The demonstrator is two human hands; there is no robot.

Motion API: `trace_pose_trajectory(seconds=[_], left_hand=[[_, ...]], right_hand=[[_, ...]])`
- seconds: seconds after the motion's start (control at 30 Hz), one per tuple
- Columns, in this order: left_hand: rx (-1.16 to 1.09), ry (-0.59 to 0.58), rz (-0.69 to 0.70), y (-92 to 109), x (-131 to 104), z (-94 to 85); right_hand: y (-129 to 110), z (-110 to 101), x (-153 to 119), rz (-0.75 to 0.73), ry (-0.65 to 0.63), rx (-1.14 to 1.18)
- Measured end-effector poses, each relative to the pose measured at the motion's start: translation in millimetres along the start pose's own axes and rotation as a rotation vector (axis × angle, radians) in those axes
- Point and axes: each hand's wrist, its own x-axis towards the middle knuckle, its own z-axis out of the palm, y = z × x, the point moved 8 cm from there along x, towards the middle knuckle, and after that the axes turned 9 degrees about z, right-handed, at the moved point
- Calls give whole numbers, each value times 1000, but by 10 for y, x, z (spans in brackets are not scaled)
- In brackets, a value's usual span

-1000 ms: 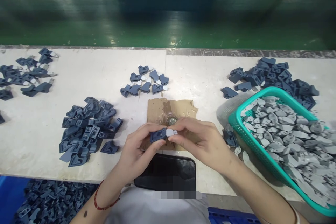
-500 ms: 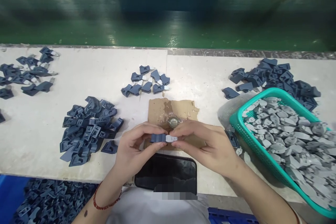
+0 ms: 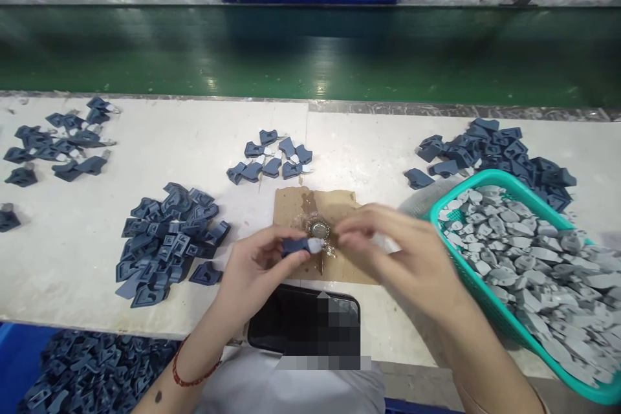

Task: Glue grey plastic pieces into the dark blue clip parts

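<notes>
A dark blue plastic piece (image 3: pixel 295 246) with a pale grey tip (image 3: pixel 315 246) is held above the cardboard (image 3: pixel 291 207), close to the near edge of the tabletop (image 3: pixel 194 123). The left hand (image 3: pixel 259 265) pinches its blue body between thumb and fingers, a grip that seems meant to leave the tip free, pointing right. The right hand (image 3: pixel 402 246) is blurred beside the tip, palm inward, thumb and fingers bunched toward it but apart from it; whether it holds anything I cannot tell. Both forearms come in from the near edge, angled inward. The cardboard, bearing a round metal piece (image 3: pixel 319 229), probably shields the surface. The green basket (image 3: pixel 439 207) of grey pieces (image 3: pixel 528 259) overhangs the near edge at right, likely for easy reach; a blue pile (image 3: pixel 165 246) lies left.
</notes>
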Motion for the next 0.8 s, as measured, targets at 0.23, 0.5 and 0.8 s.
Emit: trace_pose_trajectory(seconds=[0.23, 0.5, 0.8], left_hand=[[330, 169, -10, 102, 371, -558], [974, 302, 148, 395, 349, -1094], [1048, 204, -84, 250, 305, -1523]], right_hand=[[871, -1047, -381, 896, 459, -728], [1289, -810, -386, 871, 27, -963], [1087, -840, -299, 907, 87, -808]])
